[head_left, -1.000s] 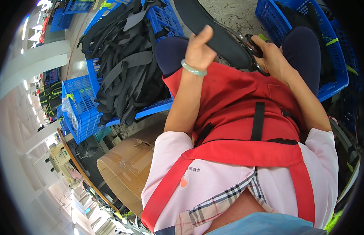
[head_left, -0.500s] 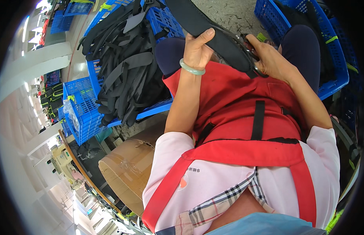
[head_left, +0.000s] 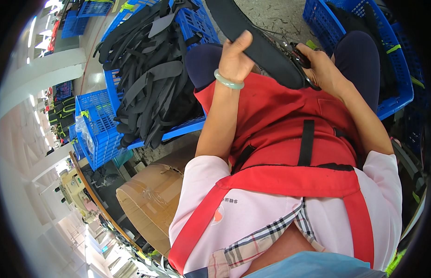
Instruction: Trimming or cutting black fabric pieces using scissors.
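Observation:
My left hand [head_left: 237, 59] is closed on a black padded strap [head_left: 266, 51], its thumb lying on the upper face. The strap slants from the top of the view down toward the right, its rounded lower end above my red apron [head_left: 271, 104]. My right hand [head_left: 324, 69] grips dark-handled scissors [head_left: 300, 57] beside that end. One handle shows at the fingers and a shiny loop below them; the blades are mostly hidden by the strap.
On the left, a blue crate [head_left: 166, 134] is heaped with black straps [head_left: 150, 88]. Another blue crate [head_left: 401, 88] with dark pieces stands on the right. A cardboard box [head_left: 148, 199] sits at lower left. Dark scraps litter the floor [head_left: 275, 16] ahead.
The strap has shifted slightly, and a small tab seen at its lower end before no longer shows. My right hand and the scissors have moved a little to the right.

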### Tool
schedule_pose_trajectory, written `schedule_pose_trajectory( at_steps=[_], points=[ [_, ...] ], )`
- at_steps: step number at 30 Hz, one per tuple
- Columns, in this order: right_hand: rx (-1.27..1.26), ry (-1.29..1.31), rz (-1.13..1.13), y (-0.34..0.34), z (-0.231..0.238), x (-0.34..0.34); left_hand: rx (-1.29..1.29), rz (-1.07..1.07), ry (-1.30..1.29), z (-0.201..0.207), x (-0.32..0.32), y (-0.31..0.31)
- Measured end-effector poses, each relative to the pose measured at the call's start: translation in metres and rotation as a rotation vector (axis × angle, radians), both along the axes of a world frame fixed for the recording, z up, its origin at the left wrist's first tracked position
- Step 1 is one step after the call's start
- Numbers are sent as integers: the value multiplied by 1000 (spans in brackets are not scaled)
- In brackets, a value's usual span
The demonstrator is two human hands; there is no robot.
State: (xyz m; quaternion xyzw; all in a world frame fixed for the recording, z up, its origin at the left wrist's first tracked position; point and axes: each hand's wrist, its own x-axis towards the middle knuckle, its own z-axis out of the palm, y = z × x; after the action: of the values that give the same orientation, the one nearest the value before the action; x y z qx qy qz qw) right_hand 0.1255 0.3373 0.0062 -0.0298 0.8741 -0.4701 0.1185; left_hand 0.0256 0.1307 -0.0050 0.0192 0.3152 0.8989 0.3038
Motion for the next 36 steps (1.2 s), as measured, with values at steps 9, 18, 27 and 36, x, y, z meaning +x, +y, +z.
schedule_pose_trajectory(
  at_steps=[9, 18, 27, 36],
  points=[
    [51, 239, -52, -7, -18, 2, 60, -26, 112, -13, -2, 0],
    [82, 172, -35, -9, -8, -2, 47, 15, 54, -4, 7, 8],
    [30, 144, -55, -6, -12, 2, 30, -17, 85, -8, -10, -3],
    [72, 203, -6, -7, -16, -2, 35, -26, 154, -10, -1, 0]
  ],
)
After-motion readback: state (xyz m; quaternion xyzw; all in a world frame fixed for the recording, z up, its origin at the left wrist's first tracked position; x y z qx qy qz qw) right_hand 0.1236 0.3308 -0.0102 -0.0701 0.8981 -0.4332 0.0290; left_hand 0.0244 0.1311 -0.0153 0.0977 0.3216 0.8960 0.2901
